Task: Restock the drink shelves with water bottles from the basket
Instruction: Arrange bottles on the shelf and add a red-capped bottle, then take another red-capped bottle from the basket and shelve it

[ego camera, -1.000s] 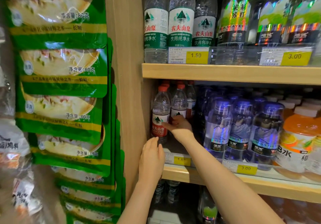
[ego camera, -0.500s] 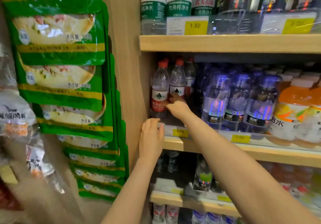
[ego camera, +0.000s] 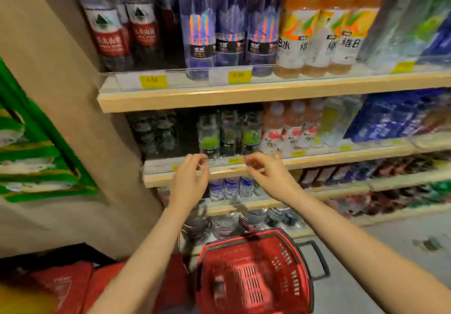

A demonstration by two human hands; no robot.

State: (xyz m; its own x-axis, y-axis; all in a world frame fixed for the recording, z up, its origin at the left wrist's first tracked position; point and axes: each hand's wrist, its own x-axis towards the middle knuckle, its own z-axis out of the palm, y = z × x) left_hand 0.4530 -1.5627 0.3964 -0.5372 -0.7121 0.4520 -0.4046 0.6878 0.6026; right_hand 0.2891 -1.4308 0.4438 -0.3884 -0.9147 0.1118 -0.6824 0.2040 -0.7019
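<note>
Hanging loosely curled and empty, the left hand [ego camera: 189, 182] and right hand [ego camera: 267, 174] hover before the shelves. The red basket [ego camera: 253, 274] lies directly below, about equally near both.

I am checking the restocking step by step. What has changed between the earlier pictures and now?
The right hand has let go of the red-label water bottles and drawn back; the left hand has left the shelf edge. Both now hover empty, fingers loosely curled, above the red basket. The bottles stay upright on the shelf.

Both empty hands, left hand [ego camera: 189, 182] and right hand [ego camera: 267, 176], hover above red basket [ego camera: 253, 274].
</note>
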